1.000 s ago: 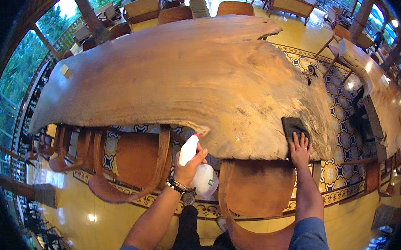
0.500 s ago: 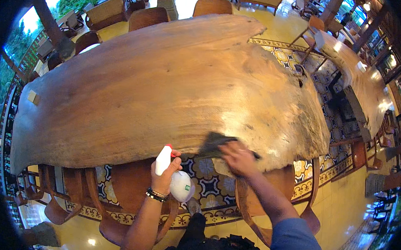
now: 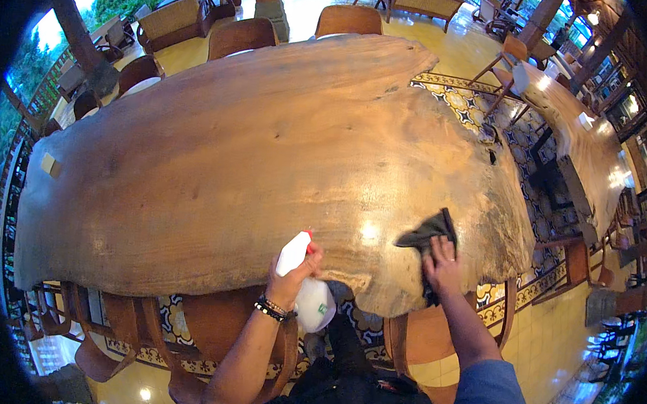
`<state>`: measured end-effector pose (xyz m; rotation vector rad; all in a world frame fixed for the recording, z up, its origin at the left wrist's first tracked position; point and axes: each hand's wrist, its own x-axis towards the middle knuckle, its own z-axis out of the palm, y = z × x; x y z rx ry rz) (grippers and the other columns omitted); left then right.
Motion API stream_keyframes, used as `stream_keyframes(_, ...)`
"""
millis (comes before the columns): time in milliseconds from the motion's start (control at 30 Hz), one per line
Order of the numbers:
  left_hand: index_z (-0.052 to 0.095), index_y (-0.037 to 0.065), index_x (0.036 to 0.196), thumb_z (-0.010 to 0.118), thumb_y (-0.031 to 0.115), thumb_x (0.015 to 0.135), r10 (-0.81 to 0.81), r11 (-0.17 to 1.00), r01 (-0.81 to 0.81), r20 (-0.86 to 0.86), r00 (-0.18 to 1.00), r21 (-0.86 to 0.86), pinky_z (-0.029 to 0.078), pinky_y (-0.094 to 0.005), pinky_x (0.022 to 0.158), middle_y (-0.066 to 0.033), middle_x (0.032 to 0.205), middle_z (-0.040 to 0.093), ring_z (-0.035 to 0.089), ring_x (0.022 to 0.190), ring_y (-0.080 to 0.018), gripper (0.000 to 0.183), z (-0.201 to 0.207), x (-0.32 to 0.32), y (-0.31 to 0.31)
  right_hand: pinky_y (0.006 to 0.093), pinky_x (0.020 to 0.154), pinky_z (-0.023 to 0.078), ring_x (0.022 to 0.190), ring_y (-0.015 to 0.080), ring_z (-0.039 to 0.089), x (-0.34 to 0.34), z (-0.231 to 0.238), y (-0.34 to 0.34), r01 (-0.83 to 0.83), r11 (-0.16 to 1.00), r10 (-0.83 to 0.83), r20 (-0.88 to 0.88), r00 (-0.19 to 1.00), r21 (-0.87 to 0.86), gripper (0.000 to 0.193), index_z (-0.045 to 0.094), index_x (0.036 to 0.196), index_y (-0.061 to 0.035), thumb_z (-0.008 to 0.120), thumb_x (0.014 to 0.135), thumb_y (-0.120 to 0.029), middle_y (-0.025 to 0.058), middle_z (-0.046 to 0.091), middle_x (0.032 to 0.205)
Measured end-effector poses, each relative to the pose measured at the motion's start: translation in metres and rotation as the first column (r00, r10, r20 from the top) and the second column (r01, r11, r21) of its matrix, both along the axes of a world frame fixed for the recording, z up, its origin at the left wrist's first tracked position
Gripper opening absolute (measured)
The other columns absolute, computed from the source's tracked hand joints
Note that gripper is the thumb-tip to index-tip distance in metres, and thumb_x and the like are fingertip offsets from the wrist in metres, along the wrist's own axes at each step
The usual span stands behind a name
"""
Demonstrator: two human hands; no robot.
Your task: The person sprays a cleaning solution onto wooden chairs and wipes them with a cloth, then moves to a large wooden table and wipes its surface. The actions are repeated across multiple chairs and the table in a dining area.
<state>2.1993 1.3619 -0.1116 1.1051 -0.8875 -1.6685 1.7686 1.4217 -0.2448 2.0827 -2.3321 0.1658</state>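
A large brown wooden slab table [image 3: 243, 166] with a wavy natural edge spreads in front of me. My left hand [image 3: 293, 276] grips the neck of a spray bottle [image 3: 315, 306] just off the table's near edge. The bottle has a white head, a red nozzle tip and a pale round body with a small green label. On the right part of the tabletop, my right hand [image 3: 443, 267] presses a dark cloth [image 3: 432, 231] against the wood. Part of the cloth bunches beyond my fingers, and another part hangs under my wrist.
Wooden chairs stand along the near edge, one chair [image 3: 423, 333] close below my right forearm. More chairs [image 3: 349, 22] line the far side. A small tan block [image 3: 50, 164] sits at the table's left end. Another slab table [image 3: 570, 114] stands to the right, past patterned tiles.
My right hand has moved the dark cloth to the right across the tabletop. My left hand with the spray bottle has shifted slightly right. The whole view has tilted a little.
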Motion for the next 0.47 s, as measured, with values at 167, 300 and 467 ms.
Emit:
stream_keyframes(167,0.061,0.005,0.127,0.077,0.015,0.092,-0.074,0.997,0.071,0.103,0.992,0.036,0.053,-0.0284,0.068,-0.0085,0.11,0.069,0.063,0.08,-0.0119,0.04,-0.003,0.011,-0.03,0.065,0.122,0.015,0.153,0.0412,0.029,-0.053,-0.016,-0.134,0.843,0.537,-0.842,-0.072,0.535,-0.006,0.072,0.031,0.164,-0.0141,0.038,0.106,-0.057,0.0201,0.03,0.168)
stream_keyframes(300,0.058,0.004,0.134,0.073,0.016,0.095,0.05,0.998,-0.058,0.185,0.981,0.04,0.054,-0.0298,0.069,-0.0085,0.111,0.068,0.062,0.08,-0.0134,0.044,-0.004,0.016,-0.067,0.0536,0.124,0.025,0.146,0.0466,0.037,0.018,-0.023,-0.256,0.476,0.85,-0.487,0.007,0.873,-0.228,0.06,0.05,0.15,-0.0053,0.05,0.102,-0.043,0.0242,0.045,0.156)
stream_keyframes(467,0.059,0.002,0.132,0.075,0.02,0.092,0.13,0.99,-0.134,0.109,0.985,0.032,0.051,-0.03,0.072,-0.0084,0.109,0.068,0.061,0.075,-0.0133,0.047,0.005,-0.003,-0.131,0.061,0.121,0.028,0.145,0.043,0.04,0.186,0.021,-0.266,-0.556,0.827,0.561,0.161,0.812,-0.079,0.054,0.054,0.147,-0.0092,0.054,0.097,-0.032,0.021,0.047,0.155)
